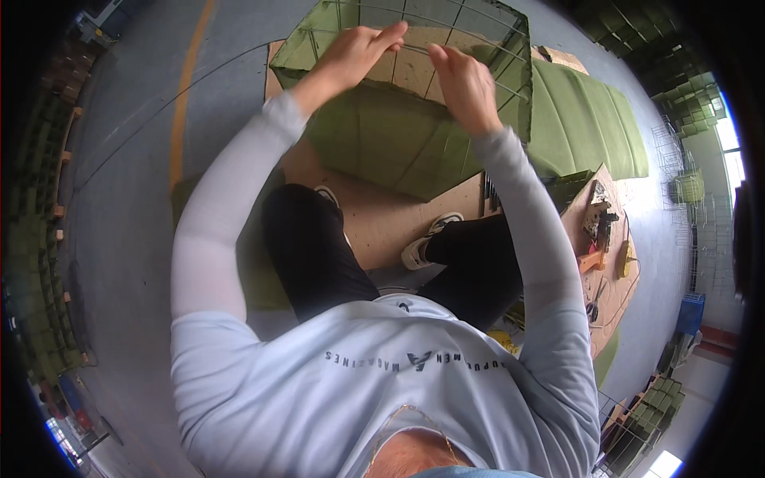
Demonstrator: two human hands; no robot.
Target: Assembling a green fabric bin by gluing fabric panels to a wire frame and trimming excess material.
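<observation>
A box-shaped wire frame covered with green fabric [382, 131] stands in front of me, its open wire side facing up. My left hand [351, 57] is over its upper left part, fingers closed together in a pinch. Opposite it, my right hand [466, 86] is closed too, thumb pressed to the fingers, above the frame's right half. Between the two hands runs a short thin strand [416, 49], held at both ends; whether it is wire or cord I cannot tell. Parts of the frame's bars lie hidden behind my hands.
Folded green fabric [586, 119] lies to the right of the frame. On a cardboard-topped surface [617, 299] at my right are scissors [594, 303] and an orange-handled tool [591, 260]. A thin dark line [175, 97] crosses the floor at left. Stacked green items [36, 239] line the left side.
</observation>
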